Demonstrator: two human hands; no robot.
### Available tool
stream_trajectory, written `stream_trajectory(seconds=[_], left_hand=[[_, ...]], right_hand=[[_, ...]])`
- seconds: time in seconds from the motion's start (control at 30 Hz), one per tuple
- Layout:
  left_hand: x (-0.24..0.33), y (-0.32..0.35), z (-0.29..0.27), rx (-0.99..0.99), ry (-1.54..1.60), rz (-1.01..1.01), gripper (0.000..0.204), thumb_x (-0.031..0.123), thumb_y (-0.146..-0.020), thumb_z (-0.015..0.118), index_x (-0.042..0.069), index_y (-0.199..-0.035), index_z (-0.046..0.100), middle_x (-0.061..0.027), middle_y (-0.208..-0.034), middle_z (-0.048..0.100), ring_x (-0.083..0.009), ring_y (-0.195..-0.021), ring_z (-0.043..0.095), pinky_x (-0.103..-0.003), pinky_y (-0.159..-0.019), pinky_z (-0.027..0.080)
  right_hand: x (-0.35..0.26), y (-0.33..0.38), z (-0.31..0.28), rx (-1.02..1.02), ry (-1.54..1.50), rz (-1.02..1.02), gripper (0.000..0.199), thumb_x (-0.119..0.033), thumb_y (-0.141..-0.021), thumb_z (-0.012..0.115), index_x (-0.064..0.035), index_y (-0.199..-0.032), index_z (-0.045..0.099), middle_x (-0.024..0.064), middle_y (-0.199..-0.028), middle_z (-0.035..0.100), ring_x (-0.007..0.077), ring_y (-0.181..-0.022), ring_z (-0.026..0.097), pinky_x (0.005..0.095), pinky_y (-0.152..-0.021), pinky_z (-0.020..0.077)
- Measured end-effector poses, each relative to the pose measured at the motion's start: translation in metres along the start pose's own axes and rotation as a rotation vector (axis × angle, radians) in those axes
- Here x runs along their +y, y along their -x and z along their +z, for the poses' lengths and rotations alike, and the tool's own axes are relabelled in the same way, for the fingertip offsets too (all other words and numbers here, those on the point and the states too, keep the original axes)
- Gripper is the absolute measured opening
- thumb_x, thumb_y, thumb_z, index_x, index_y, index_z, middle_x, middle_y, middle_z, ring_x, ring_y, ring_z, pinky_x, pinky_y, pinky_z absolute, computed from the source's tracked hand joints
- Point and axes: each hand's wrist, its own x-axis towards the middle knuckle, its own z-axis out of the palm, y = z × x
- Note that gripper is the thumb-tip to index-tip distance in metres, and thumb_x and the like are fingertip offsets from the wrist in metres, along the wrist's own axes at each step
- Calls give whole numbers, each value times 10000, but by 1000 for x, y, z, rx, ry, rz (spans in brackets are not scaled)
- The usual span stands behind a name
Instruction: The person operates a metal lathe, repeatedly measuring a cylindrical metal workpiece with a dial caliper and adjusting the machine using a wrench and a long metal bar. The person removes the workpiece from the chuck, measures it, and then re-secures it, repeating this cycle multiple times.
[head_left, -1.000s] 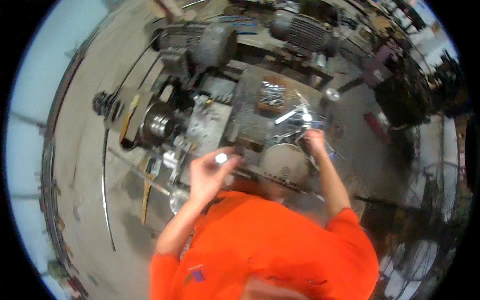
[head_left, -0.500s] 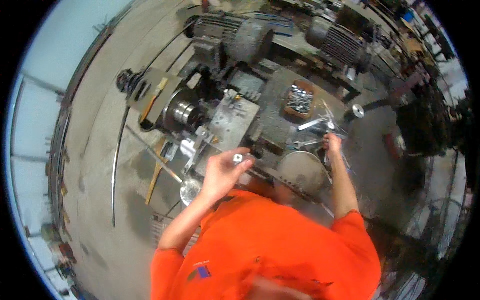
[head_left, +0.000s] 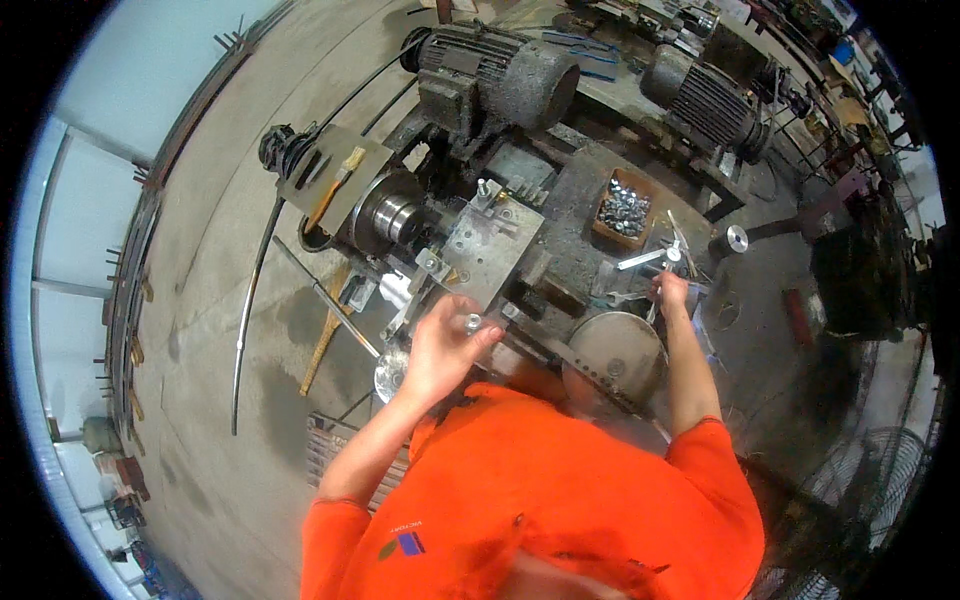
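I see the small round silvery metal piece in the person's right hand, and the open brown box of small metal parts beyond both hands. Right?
Wrong hand: the head view shows the small round silvery metal piece in the bare left hand. The open brown box of small metal parts is beyond both hands.

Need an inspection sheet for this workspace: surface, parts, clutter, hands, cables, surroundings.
Surface: machine plate and dark bench top, both grimy.
Job's things: small metal part in the left hand; caliper-like tool by the right hand.
Clutter: box of small metal pieces; wrench; brush on the machine.
Left hand: pinches the part between thumb and fingers.
Right hand: at the tool; grip unclear.
Cables: cannot be told apart from other clutter.
Surroundings: two motors beyond the plate; concrete floor; pale wall at left.
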Motion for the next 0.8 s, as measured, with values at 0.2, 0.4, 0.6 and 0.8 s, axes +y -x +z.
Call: stream_trajectory(seconds=[0.2, 0.4, 0.6, 0.8], left_hand=[[13, -1, -7, -87, -37, 50, 190, 71, -761, 656, 3, -894, 539, -31, -786, 619, -63, -699, 561, -208, -608, 458], [1, 3, -24, -43, 60, 127, 184, 61, -766, 652, 11, -931, 587, -8, -783, 617, -19, -656, 505, -182, -583, 429], [-4, 6, -53, -64, -160, 126, 298, 120, -737, 687, 26, -993, 564, -55, -642, 576, -63, -610, 526, -235, -589, 452], [-28, -6, -66, -263, -651, 370, 551, 156, -712, 660, 52, -1186, 399, -184, -722, 601, -362, -671, 588, -404, -584, 473]], right_hand=[[3, -15, -4, -12, 274, -13, 168, -145, -667, 561, 19, -632, 552, 132, -592, 560, 257, -483, 544, 368, -475, 466], [-6, -1, 18, 260, 1146, -242, 455, -314, -589, 573, 20, -897, 599, 245, -970, 590, 366, -937, 567, 380, -830, 445], [-56, 74, 44, 229, 1387, -309, 375, -274, -648, 538, -4, -894, 623, 225, -978, 595, 358, -929, 572, 393, -803, 455], [-89, 215, 113, -785, 676, -563, 218, -130, -600, 578, -7, -772, 630, 94, -785, 630, 178, -712, 593, 275, -660, 470]])
